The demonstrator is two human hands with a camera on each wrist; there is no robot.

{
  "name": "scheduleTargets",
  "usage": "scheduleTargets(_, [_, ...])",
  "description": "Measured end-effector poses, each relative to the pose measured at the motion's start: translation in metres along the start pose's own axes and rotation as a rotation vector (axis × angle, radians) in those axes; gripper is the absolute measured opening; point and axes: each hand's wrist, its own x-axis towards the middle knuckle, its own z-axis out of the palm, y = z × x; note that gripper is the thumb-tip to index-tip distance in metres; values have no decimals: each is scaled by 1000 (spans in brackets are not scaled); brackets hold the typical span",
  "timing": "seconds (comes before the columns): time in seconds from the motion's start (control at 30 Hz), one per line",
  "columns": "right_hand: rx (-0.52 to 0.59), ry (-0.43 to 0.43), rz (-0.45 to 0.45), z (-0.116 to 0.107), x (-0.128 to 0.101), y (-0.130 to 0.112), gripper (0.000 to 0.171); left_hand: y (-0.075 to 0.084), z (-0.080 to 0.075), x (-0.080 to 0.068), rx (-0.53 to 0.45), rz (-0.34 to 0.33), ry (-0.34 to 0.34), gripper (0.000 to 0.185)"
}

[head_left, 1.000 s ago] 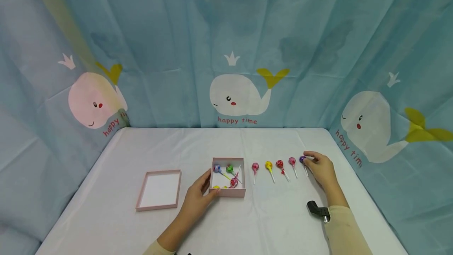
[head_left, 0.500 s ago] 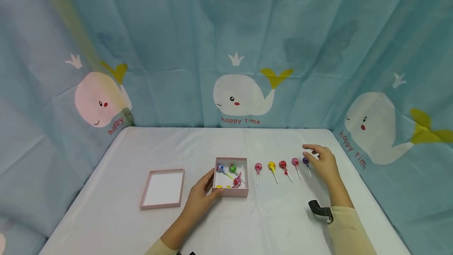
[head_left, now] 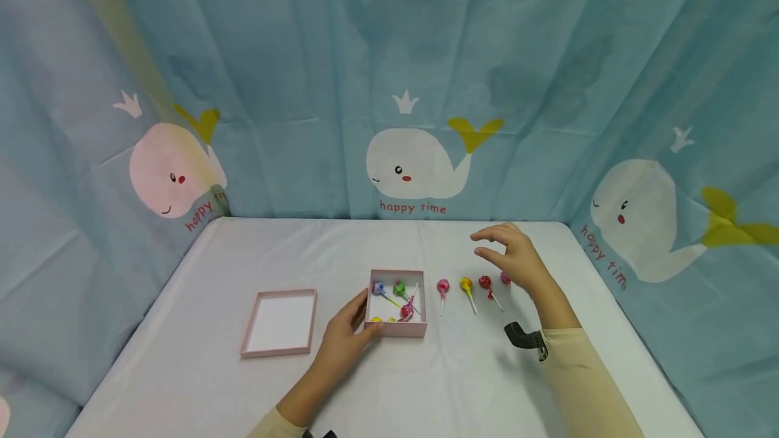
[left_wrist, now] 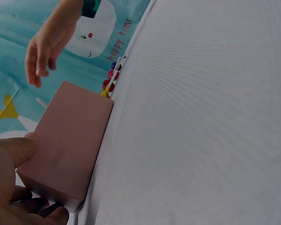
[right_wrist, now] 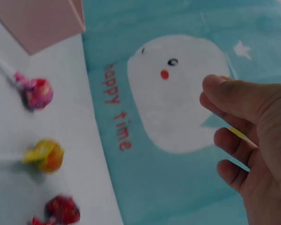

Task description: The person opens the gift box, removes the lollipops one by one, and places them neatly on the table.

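My left hand (head_left: 342, 338) grips the near left corner of an open pink box (head_left: 404, 330), thumb on its front wall. Inside lie a blue lollipop (head_left: 379, 288), a green lollipop (head_left: 399, 288), a pink one and some yellow, partly hidden by the near wall. My right hand (head_left: 516, 257) hovers above the table, holding nothing, thumb and fingers apart. Beneath and left of it runs a row: a pink lollipop (head_left: 443, 286), a yellow lollipop (head_left: 466, 284), a red lollipop (head_left: 485, 282) and another pink lollipop (head_left: 506, 278). The hand and wrist hide a purple one in the head view.
A shallow pink box lid (head_left: 276, 353) with a white inside lies left of the box. White cloth (head_left: 450, 384) covers the table. Blue curtains (head_left: 292, 167) with whale prints stand along the back and both sides.
My right hand let go of the purple lollipop at the row's right end, then rose and moved left over the row. The left hand keeps its grip on the box.
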Motion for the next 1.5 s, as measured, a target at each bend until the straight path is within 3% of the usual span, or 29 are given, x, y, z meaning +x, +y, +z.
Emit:
scheduleTargets(0.17, [45, -139, -98, 13, 16, -19, 25, -2, 1, -1, -1, -1, -5, 79])
scheduleTargets(0.43, [99, -351, -165, 45, 36, -47, 24, -3, 0, 1, -2, 8, -5, 77])
scheduleTargets(0.63, [127, -455, -201, 73, 47, -63, 19, -3, -2, 1, 7, 21, -5, 78])
scheduleTargets(1.03, [171, -635, -184, 125, 46, -79, 18, 1, -5, 1, 5, 34, -52, 80])
scheduleTargets(1.17, [167, -684, -205, 139, 44, -80, 20, 1, -6, 1, 13, 70, -54, 80])
scheduleTargets(1.27, [178, -732, -174, 147, 40, -81, 19, 0, -6, 0, 10, 87, -53, 79])
scheduleTargets(1.5, [126, -798, -107, 159, 35, -81, 14, -3, -5, -1, -10, 57, -40, 79])
